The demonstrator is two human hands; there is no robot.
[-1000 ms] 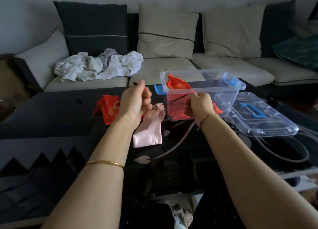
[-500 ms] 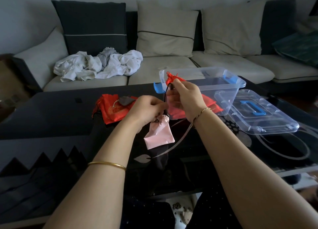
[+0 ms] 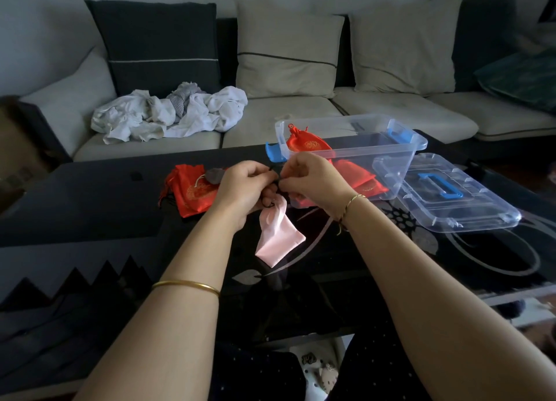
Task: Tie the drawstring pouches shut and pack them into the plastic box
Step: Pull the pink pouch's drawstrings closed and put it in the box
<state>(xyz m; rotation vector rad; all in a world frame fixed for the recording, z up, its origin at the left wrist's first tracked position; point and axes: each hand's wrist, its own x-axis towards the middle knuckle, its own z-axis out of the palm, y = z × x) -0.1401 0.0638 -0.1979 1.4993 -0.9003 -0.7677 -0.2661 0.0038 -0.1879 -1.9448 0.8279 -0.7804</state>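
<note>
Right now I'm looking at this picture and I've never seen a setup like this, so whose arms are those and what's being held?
No machine here: a person wears a camera on the head, so the picture looks down along their own arms. The left hand and right hand pinch the dark drawstring of a pink pouch hanging below them. On the black table lie loose red pouches, a clear plastic box with other red pouches inside, and its lid beside it.
</note>
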